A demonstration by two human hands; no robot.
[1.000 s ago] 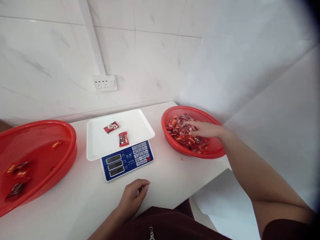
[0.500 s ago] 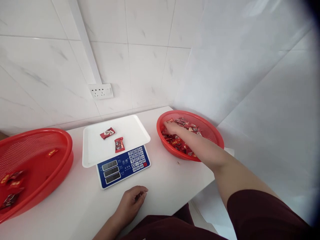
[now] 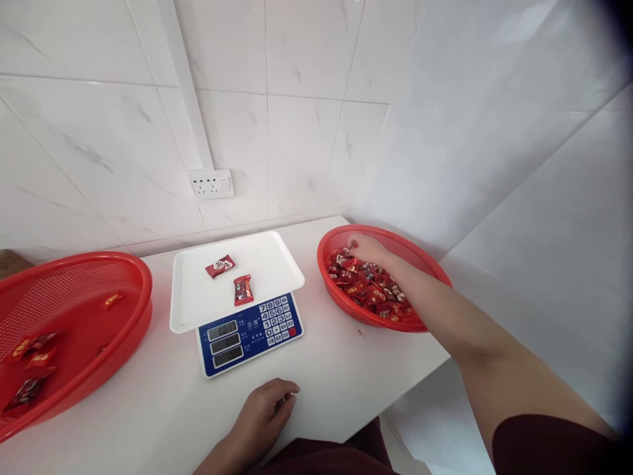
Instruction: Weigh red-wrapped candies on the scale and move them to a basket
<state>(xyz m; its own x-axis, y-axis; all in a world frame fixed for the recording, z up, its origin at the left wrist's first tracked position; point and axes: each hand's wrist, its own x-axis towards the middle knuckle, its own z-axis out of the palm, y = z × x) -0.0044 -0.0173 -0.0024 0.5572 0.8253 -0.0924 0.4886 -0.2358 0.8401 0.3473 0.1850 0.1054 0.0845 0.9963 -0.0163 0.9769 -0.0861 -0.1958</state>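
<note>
Head view, only one here. Right hand (image 3: 368, 249) is reaching into the right-hand red plastic basket (image 3: 418, 256), hovering or resting at the far side of a pile of red-wrapped candies (image 3: 366, 290). Its fingers are curling downward, a bit of red showing by the tips; can't tell if they're gripping a candy. The forearm is hiding part of the pile and the near right rim.

Left hand (image 3: 264, 412) is lying on the white table (image 3: 321, 389) in front of the scale, fingers half curled, thumb near the index; palm is facing away, so can't tell if anything's inside.

Digital scale (image 3: 252, 330) is carrying a white tray (image 3: 192, 300) with two candies (image 3: 243, 290) lying apart. Display digits are too faint to read reliably.

Left-hand red basket (image 3: 131, 330) is running off frame, holding a few blurry wrapped pieces (image 3: 37, 359). Tiny scrap (image 3: 361, 332) is lying near the right-hand basket; can't identify it. Wall socket (image 3: 211, 184) is sitting behind the tray.
</note>
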